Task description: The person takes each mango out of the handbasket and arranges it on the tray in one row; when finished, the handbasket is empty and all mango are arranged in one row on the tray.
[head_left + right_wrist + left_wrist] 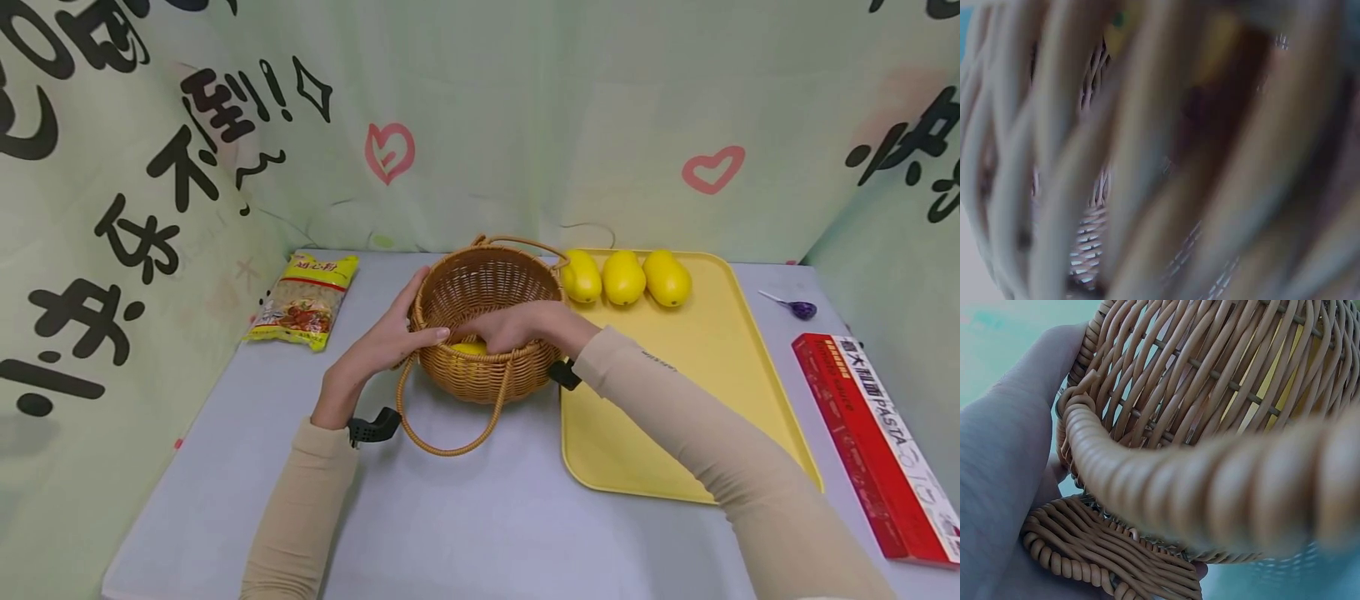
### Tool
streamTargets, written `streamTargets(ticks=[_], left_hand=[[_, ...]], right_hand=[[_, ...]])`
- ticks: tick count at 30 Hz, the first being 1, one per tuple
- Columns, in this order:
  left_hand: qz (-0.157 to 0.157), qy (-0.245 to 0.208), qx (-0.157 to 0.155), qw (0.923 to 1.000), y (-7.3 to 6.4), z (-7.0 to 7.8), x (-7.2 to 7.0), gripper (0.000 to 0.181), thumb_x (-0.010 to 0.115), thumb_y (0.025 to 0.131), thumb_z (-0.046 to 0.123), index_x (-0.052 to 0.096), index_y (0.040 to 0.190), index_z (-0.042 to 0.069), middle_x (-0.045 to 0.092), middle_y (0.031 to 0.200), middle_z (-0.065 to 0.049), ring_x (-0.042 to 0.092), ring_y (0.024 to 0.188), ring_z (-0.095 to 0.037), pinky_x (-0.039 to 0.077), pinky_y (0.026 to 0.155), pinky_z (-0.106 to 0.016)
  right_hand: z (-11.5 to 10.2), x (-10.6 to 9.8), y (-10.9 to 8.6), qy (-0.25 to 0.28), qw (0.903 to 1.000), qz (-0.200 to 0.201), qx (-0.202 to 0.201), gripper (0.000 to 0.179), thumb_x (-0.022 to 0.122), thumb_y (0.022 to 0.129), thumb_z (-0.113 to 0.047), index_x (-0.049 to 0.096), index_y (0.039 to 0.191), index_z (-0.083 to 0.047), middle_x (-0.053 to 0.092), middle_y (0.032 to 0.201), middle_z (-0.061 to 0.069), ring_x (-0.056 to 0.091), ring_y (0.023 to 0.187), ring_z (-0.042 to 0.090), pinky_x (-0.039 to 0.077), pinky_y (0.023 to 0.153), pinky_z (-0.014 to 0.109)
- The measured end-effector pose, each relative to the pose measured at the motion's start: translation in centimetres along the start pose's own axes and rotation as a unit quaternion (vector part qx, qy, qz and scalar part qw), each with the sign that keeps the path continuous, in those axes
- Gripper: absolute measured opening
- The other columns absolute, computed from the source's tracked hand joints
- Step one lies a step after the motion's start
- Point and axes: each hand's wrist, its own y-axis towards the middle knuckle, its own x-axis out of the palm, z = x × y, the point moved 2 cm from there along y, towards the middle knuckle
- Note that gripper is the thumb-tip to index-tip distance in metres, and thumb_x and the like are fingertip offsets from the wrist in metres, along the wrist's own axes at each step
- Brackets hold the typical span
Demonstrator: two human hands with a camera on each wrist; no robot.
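Note:
A round wicker basket stands on the table in the head view, its front handle hanging down toward me. My left hand grips its left rim, thumb along the edge; the left wrist view shows the wicker wall and handle close up. Over the right side of the rim, my right hand reaches inside. Its fingers curl over a yellow lemon, mostly hidden by the hand and the basket wall. Blurred wicker strands fill the right wrist view, with yellow patches behind them.
A yellow tray lies right of the basket, with three lemons along its back edge. A red pasta box and a purple-headed lollipop lie farther right. At the back left is a yellow food packet. Curtains surround the table.

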Motion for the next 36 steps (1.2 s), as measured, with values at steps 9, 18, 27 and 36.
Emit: streamTargets(ticks=[9, 18, 27, 36], left_hand=[[-0.005, -0.012, -0.012, 0.9998, 0.0, 0.1, 0.1, 0.098, 0.069, 0.092, 0.033, -0.002, 0.159, 0.038, -0.001, 0.168, 0.011, 0.010, 0.155, -0.023, 0.027, 0.120, -0.054], [-0.010, -0.008, -0.029, 0.9995, -0.6, 1.6, 0.1, 0.099, 0.068, 0.093, 0.026, -0.003, 0.161, 0.029, -0.002, 0.169, 0.002, 0.007, 0.156, -0.027, 0.023, 0.121, -0.055], [-0.014, -0.007, -0.022, 0.9996, -1.1, 2.9, 0.1, 0.097, 0.066, 0.094, 0.024, -0.003, 0.161, 0.024, -0.003, 0.169, -0.002, 0.006, 0.156, -0.030, 0.022, 0.121, -0.058], [-0.002, -0.002, -0.009, 1.0000, 0.1, -0.1, 0.2, 0.096, 0.068, 0.093, 0.034, -0.001, 0.160, 0.037, -0.001, 0.168, 0.008, 0.009, 0.155, -0.025, 0.027, 0.119, -0.055]], right_hand=[[0.1, -0.8, -1.0, -0.032, 0.9991, 0.028, 0.006, 0.073, 0.057, 0.087, -0.003, 0.037, 0.155, -0.023, 0.043, 0.154, 0.000, 0.043, 0.130, 0.019, 0.036, 0.113, 0.040], [-0.3, -1.8, -2.7, -0.035, 0.9981, 0.049, 0.009, 0.068, 0.066, 0.086, -0.010, 0.043, 0.149, -0.022, 0.053, 0.136, 0.001, 0.049, 0.111, 0.022, 0.044, 0.091, 0.035], [0.0, -3.6, -5.0, 0.000, 0.9964, 0.084, 0.016, 0.082, 0.073, 0.077, -0.016, 0.040, 0.151, -0.027, 0.047, 0.145, -0.002, 0.047, 0.116, 0.022, 0.044, 0.091, 0.036], [0.4, -5.1, -7.8, 0.041, 0.9914, 0.121, 0.030, 0.085, 0.075, 0.075, -0.013, 0.039, 0.151, -0.027, 0.050, 0.135, 0.001, 0.049, 0.112, 0.024, 0.044, 0.090, 0.037]])
